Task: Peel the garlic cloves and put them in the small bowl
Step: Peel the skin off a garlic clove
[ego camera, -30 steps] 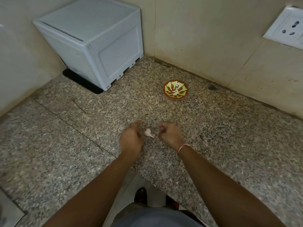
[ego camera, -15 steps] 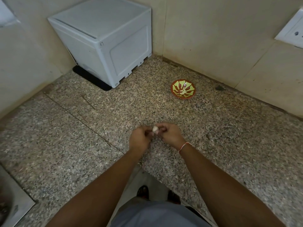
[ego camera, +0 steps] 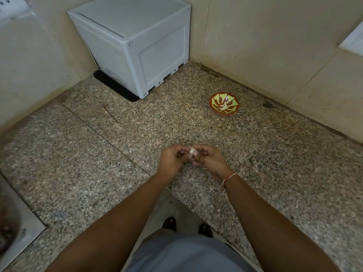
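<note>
A pale garlic clove [ego camera: 192, 150] is pinched between the fingertips of both hands, just above the speckled granite counter [ego camera: 98, 154]. My left hand [ego camera: 171, 160] grips it from the left and my right hand [ego camera: 208, 159] from the right, a red thread on that wrist. The small bowl [ego camera: 224, 104], red with green petal pattern, stands on the counter well beyond my hands to the right. A few pale peeled cloves lie inside it.
A grey plastic box [ego camera: 135, 44] fills the back corner against the tiled walls. A steel sink rim [ego camera: 21, 228] shows at the lower left. A dark spot [ego camera: 268, 104] lies near the right wall. The counter's front edge runs just below my hands.
The clove lay on the counter between my hands a second ago. Both hands closed on it and lifted it; now they hold it together slightly higher.
</note>
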